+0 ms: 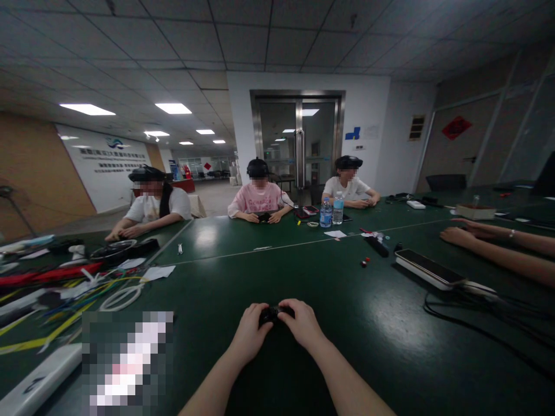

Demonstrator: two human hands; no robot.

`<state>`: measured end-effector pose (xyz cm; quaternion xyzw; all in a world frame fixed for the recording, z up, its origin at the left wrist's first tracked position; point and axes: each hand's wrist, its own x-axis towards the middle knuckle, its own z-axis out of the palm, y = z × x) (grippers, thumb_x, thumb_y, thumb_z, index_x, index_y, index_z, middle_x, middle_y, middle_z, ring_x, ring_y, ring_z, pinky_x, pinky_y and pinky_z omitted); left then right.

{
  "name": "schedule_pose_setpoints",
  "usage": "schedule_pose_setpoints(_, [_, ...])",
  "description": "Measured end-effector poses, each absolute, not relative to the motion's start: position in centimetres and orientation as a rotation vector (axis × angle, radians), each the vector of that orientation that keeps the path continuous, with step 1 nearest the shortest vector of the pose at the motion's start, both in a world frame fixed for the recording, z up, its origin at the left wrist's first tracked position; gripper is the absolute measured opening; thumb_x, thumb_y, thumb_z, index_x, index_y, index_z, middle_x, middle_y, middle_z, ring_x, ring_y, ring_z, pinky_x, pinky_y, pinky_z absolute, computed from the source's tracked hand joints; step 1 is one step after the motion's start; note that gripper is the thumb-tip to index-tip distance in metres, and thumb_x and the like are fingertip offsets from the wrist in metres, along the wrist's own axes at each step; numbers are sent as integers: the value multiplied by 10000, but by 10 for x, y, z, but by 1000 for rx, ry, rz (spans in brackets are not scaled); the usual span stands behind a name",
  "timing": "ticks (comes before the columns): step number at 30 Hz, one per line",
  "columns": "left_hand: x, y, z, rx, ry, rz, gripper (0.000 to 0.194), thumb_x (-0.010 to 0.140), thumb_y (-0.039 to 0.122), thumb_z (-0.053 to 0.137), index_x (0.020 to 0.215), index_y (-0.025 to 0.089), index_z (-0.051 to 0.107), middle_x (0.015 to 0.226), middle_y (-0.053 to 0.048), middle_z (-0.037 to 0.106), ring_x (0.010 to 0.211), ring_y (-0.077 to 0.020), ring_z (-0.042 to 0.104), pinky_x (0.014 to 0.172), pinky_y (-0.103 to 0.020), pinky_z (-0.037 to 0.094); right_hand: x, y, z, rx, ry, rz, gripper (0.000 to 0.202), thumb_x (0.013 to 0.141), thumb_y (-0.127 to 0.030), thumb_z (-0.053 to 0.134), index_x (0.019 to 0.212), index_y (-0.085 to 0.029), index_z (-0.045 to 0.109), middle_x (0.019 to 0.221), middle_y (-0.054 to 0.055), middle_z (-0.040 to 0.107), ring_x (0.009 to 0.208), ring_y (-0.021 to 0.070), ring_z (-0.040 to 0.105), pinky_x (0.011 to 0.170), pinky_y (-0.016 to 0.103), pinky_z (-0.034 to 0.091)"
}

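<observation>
A small black object (274,314) lies between my two hands, low in the middle of the head view, just above the green table (243,277). My left hand (251,330) grips its left end, thumb on the near side and fingers beyond. Around its right end my right hand (303,323) is closed, with the thumb resting over it. The two hands are a little apart, and the object bridges them. Its underside and both ends are partly hidden by my fingers.
Cables (121,297) and a white power strip (41,378) lie at the left. A phone on a white block (427,270) with black wires is at the right. Bottles (338,208) stand farther back. Three people sit opposite; another person's hands (459,236) rest at the right.
</observation>
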<state>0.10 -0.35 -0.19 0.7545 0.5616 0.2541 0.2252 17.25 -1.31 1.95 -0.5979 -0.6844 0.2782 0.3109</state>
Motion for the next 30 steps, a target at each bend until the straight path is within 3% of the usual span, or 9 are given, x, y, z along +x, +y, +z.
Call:
schedule_pose_setpoints(6, [2, -5, 2, 2076, 1562, 692, 413, 751, 249, 502, 1156, 168, 508, 1178, -75, 532, 1114, -205, 480, 972, -320, 363, 179, -9, 20, -1575, -1665, 804, 261, 785, -256, 499, 1031, -228, 583, 1034, 17, 636, 1003, 180, 575, 849, 298, 436])
schedule_pose_setpoints(17, [3, -7, 4, 2041, 1569, 680, 450, 759, 224, 522, 1207, 206, 484, 1218, -50, 521, 1145, -205, 461, 996, -336, 355, 199, -4, 21, -1617, -1401, 718, 327, 809, -268, 434, 1121, -220, 521, 1119, 45, 617, 1042, 200, 574, 839, 330, 482])
schedule_pose_setpoints(24, [5, -12, 14, 1995, 1573, 637, 462, 770, 236, 508, 1231, 225, 476, 1239, -42, 509, 1147, -215, 458, 984, -348, 365, 208, -7, 28, -1539, -1325, 463, 377, 841, -338, 380, 1182, -208, 476, 1151, 66, 592, 1057, 212, 552, 870, 350, 455])
schedule_pose_setpoints(30, [5, -10, 11, 2009, 1571, 662, 449, 752, 231, 515, 1200, 222, 503, 1215, -43, 525, 1128, -216, 470, 979, -347, 364, 201, -13, 35, -1454, -1426, 215, 313, 844, -322, 420, 1106, -205, 544, 1146, 77, 593, 1126, 228, 489, 959, 396, 374])
